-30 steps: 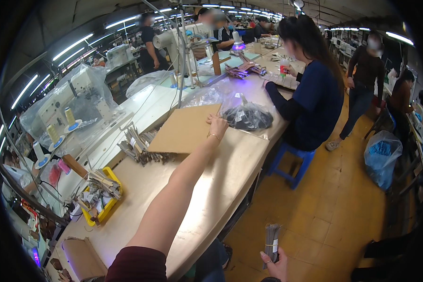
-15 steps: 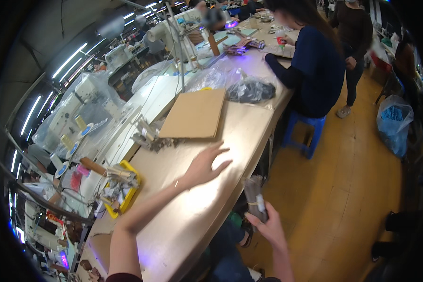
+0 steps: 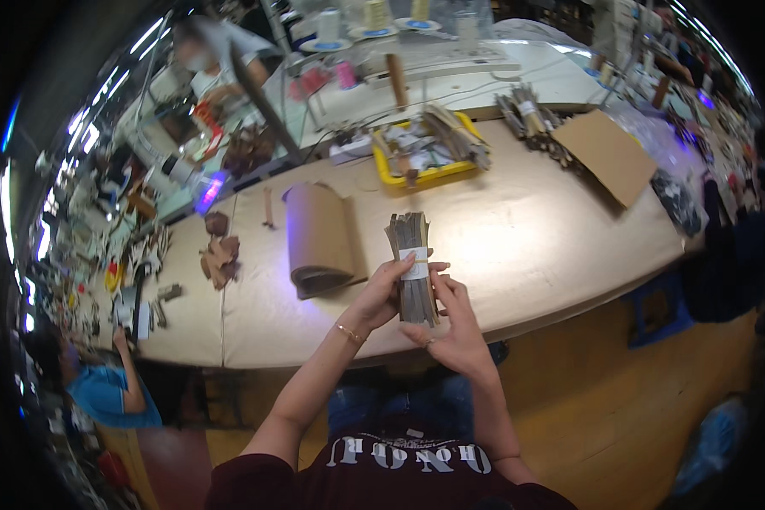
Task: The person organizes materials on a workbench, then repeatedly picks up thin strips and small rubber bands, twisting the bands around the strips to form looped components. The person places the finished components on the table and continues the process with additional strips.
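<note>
A bundle of thin grey-brown strips (image 3: 412,228) stands nearly upright before me, wrapped at its middle by a white paper band. My left hand (image 3: 381,293) grips it from the left, thumb across the band. On the other side, my right hand (image 3: 457,327) has its fingers against the bundle's right edge and its thumb near the lower end. Some fingertips are hidden behind the strips. The bundle is held above the near edge of the gold-toned table (image 3: 518,255).
A curved brown board (image 3: 319,234) lies left of the bundle, beside brown scraps (image 3: 221,259). Beyond are a yellow tray (image 3: 391,177) of pieces, more bundled strips (image 3: 529,115) and a flat cardboard sheet (image 3: 608,153). A blue stool (image 3: 661,313) stands right; people sit on both sides.
My view has swung left to face the table. The bundle, formerly in my right hand beyond the table's edge, is now between both hands; my left hand, formerly empty and spread, grips it.
</note>
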`<state>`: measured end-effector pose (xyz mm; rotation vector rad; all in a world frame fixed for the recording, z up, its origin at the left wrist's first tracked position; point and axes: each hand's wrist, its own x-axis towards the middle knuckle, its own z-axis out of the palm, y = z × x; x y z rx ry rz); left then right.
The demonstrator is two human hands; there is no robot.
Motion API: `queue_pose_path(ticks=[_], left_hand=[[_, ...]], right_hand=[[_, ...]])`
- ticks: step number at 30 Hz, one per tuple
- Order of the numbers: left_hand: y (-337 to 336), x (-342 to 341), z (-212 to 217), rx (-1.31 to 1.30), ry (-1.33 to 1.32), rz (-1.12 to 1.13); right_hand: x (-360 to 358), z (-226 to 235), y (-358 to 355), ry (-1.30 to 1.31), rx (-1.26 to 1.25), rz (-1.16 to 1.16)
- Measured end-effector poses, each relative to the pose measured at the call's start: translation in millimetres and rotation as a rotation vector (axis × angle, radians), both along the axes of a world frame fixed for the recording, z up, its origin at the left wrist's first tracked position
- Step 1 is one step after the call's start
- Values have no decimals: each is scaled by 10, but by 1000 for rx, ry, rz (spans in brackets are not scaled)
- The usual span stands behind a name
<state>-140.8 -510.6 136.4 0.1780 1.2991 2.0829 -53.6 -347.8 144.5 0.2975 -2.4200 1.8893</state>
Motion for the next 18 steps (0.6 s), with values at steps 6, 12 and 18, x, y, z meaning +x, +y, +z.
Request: queue_pose_path(ticks=[6,12,18], left_hand=[[-587,109,-134,186,-91,217],[-1025,215,-207,253,-111,292],[-1371,259,-285,310,80,306]], right_hand=[[-72,179,-393,-14,27,-92],[5,115,-1174,123,289,-197],[-231,-25,-1182,-322,-281,-52]])
